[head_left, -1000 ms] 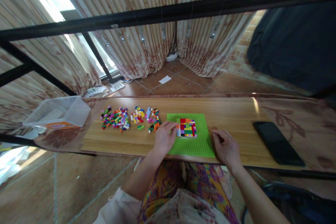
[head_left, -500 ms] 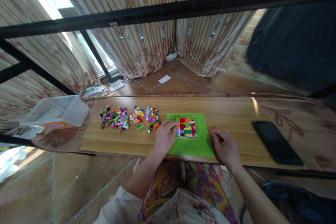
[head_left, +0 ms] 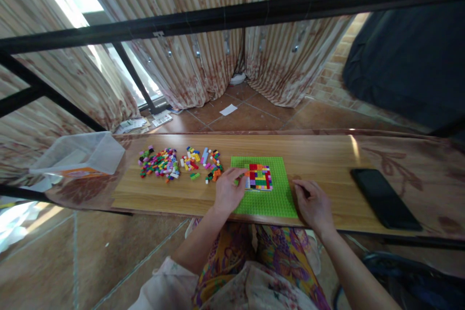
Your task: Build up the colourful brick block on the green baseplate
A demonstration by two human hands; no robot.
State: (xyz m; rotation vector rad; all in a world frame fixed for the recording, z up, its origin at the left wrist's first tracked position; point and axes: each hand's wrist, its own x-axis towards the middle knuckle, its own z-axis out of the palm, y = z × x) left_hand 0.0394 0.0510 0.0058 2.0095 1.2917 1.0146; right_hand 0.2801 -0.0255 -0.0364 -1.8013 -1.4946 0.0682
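Note:
A square of small multicoloured bricks sits on the green baseplate in front of me. My left hand reaches over the baseplate's left edge, its index finger and thumb bent together against the left side of the bricks. Whatever lies between those fingertips is too small to make out. Just beyond the baseplate's right edge, my right hand rests on the wooden board with its fingers curled in, and no brick shows in it.
Loose bricks lie in a large pile and smaller groups left of the baseplate. A clear plastic bin stands at the far left. To the right lies a black phone. A black metal bar crosses beyond the wooden board.
Little differs. Both hands keep their places, the left fingertips still at the left side of the bricks. The whole view has shifted very slightly.

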